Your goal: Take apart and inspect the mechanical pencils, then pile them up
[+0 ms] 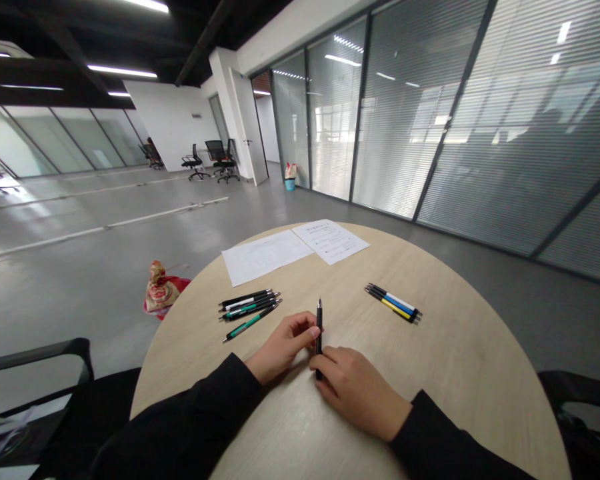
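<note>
A black pen [319,320] points away from me at the middle of the round wooden table [455,373]. My left hand [283,347] pinches its shaft from the left. My right hand [360,390] grips its lower end. Left of my hands lies a group of several black, white and green pens [250,305]. To the right lies a smaller bunch of black, blue and yellow pens [394,303]. Both sleeves are black.
Two printed paper sheets [265,255] [331,241] lie at the table's far edge. A red and beige bag [161,290] sits on the floor left of the table. Black chair arms [35,353] [580,390] flank me. Glass partitions run along the right.
</note>
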`<state>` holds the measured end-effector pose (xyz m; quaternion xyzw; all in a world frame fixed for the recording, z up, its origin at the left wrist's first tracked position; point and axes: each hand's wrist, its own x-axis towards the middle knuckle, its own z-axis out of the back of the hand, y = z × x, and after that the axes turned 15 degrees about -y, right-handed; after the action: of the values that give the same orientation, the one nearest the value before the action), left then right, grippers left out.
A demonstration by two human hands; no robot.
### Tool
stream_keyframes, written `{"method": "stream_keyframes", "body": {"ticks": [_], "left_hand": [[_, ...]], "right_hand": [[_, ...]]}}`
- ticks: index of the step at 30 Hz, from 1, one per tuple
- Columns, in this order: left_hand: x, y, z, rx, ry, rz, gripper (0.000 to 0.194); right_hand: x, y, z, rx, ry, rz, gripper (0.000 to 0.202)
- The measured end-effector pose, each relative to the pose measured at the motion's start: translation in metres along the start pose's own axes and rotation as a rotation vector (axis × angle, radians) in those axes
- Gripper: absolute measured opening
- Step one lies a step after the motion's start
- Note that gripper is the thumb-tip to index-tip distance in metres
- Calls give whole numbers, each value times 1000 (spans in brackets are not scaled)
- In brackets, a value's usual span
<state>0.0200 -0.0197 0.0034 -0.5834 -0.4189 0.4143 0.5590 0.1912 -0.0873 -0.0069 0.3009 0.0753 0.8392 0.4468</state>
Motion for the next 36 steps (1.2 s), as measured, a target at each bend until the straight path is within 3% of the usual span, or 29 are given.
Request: {"method": "stream_keyframes", "body": {"ticks": [36], "left_hand": [[4,0,3,135,50,-70,39]], "right_hand": [[0,-6,2,57,-36,12,13]]}}
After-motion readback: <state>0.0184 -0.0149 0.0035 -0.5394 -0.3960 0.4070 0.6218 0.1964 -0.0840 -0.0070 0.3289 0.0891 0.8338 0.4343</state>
